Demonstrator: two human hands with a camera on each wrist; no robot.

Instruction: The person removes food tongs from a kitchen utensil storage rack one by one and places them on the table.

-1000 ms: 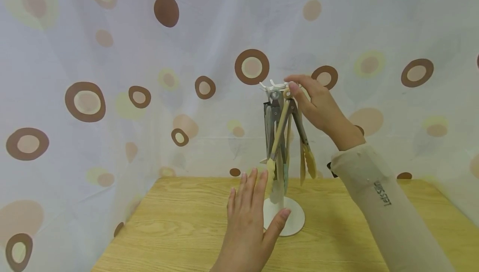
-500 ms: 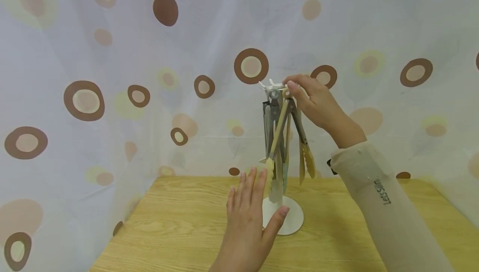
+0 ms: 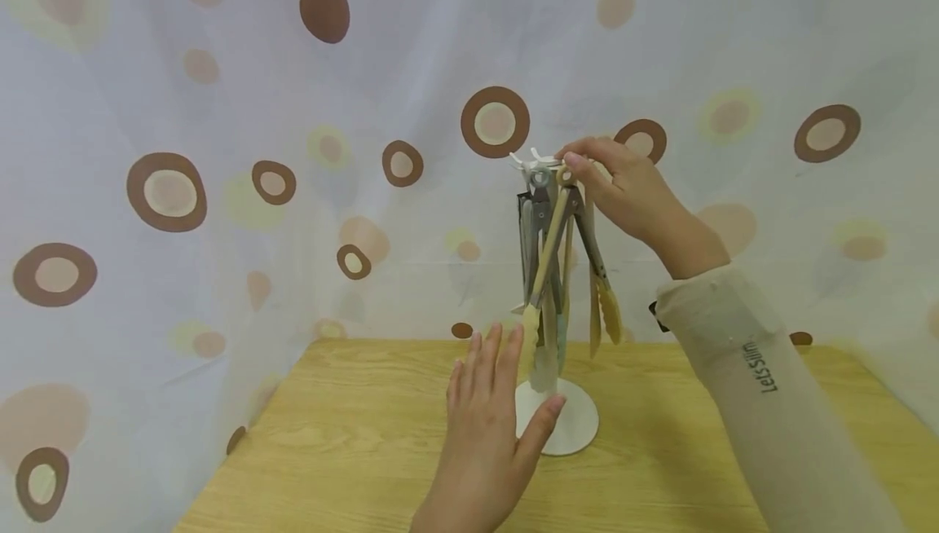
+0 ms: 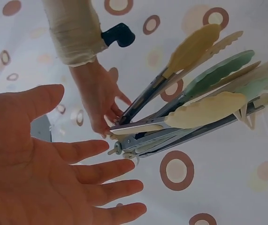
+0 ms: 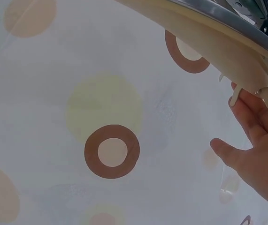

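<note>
A white utensil stand point(image 3: 579, 427) with a round base and hooks at its top carries hanging kitchen tongs. Tongs with pale yellow tips point(image 3: 610, 313) hang splayed toward the front by a yellow ring. Mint-green tongs point(image 4: 218, 72) and other utensils hang behind, partly covered. My right hand point(image 3: 634, 195) holds the stand's top, thumb and forefinger curled by a hook beside the yellow ring; in the right wrist view its fingers point(image 5: 248, 117) reach the hooks. My left hand point(image 3: 480, 427) is spread with straight fingers, upright at the stand's lower left, holding nothing.
The stand is on a light wooden table point(image 3: 352, 427). Behind and beside it hangs a pale curtain point(image 3: 425, 44) with brown and yellow circles. A beige sleeve point(image 3: 763, 386) covers the right forearm, with a dark wrist device point(image 4: 119, 35) at its cuff.
Both hands keep their places at the stand, and the hanging tongs stay as they were. The whole head view has shifted slightly, so the scene sits a little higher.
</note>
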